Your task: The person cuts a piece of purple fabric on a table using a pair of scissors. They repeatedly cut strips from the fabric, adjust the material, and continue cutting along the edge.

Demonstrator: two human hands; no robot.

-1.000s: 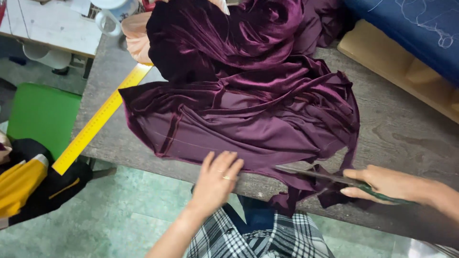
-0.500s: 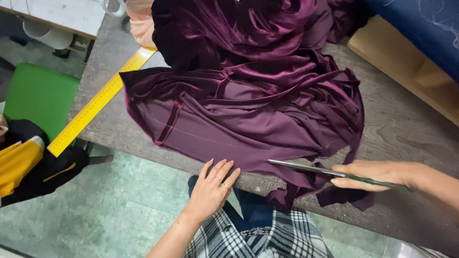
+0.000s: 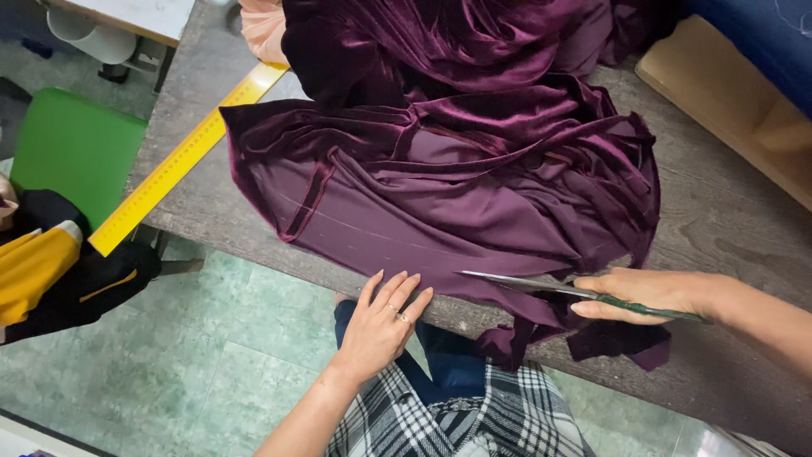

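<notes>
Deep purple velvet fabric (image 3: 457, 169) lies crumpled across the tabletop's near edge; long steel scissors (image 3: 541, 288) lie along its hem, blades closed.

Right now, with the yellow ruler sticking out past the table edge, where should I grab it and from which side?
Probably grip the yellow ruler at its overhanging near end, coming from the left of the table. That end juts free past the edge, so fingers can close under it, while its far end lies tucked beside the purple fabric.

I count one purple velvet cloth (image 3: 457, 169), one pair of scissors (image 3: 541, 288), one yellow ruler (image 3: 182, 161), one desk (image 3: 719, 254).
</notes>
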